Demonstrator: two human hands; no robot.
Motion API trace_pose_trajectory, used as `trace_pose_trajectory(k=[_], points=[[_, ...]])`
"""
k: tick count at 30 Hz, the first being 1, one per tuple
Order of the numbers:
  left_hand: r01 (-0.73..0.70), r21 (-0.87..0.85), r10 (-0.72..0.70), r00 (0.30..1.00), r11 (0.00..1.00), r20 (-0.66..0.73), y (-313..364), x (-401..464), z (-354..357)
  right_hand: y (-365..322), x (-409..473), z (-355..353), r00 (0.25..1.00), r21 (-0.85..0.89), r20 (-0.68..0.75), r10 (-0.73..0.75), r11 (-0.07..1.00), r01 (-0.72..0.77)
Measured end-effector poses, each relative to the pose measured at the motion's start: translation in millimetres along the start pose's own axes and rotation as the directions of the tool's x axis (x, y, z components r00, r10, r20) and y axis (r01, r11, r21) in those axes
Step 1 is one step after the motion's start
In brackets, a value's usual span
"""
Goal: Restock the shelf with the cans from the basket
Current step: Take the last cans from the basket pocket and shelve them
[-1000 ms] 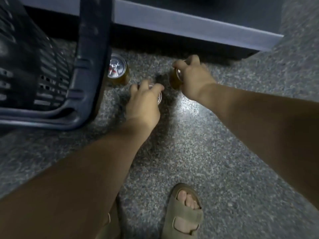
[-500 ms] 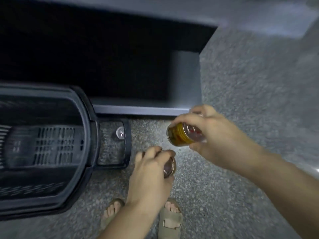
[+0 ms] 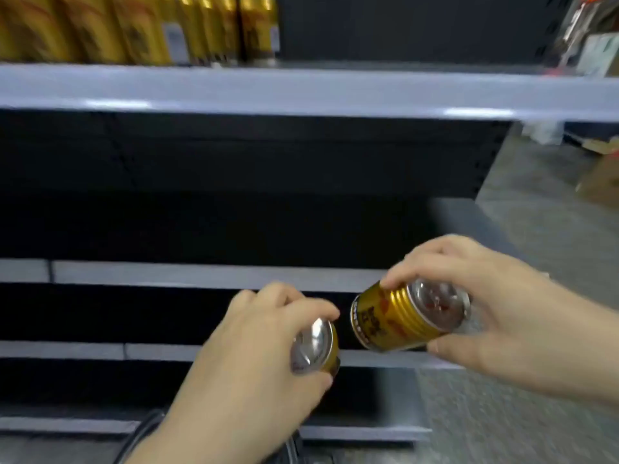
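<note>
My left hand grips a gold can from above, its silver top facing me. My right hand holds a second gold can tilted on its side, thumb below and fingers on top. Both cans hang in the air in front of the lower shelves. The grey upper shelf carries a row of gold cans on its left part; its right part is bare. Only a dark sliver of the basket shows at the bottom edge.
Lower grey shelf boards run across with dark gaps between them. Speckled grey floor lies to the right. Cardboard boxes and clutter sit at the far right beyond the shelf end.
Both hands lifted their cans off the floor and rose in front of the shelves. The view swung up from the floor and basket to the shelving.
</note>
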State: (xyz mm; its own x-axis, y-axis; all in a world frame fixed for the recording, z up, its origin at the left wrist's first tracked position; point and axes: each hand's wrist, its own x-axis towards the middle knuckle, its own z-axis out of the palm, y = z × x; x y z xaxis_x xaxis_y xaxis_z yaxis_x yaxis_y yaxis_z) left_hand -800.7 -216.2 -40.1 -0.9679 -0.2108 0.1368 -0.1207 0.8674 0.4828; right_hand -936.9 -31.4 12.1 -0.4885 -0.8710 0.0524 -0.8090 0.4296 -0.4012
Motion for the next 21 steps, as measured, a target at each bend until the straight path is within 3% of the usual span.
trace_pose_trajectory(k=[9,13,21], points=[[-0.066,0.041,0.070,0.994,0.997,-0.089,48.4,49.1,-198.0,-78.2,72.4,-150.0,0.995,0.110,0.011,-0.102,0.989,0.101],[-0.004,0.004,0.004,0.999,1.000,-0.052,59.7,90.6,-238.8,-81.3,121.6,-186.5,0.990,0.100,0.030,-0.136,0.986,0.133],[0.143,0.196,-0.115,0.983,0.970,-0.144,55.5,197.4,-270.8,-55.9,253.2,-224.6,0.972,-0.024,0.139,-0.192,0.980,0.197]])
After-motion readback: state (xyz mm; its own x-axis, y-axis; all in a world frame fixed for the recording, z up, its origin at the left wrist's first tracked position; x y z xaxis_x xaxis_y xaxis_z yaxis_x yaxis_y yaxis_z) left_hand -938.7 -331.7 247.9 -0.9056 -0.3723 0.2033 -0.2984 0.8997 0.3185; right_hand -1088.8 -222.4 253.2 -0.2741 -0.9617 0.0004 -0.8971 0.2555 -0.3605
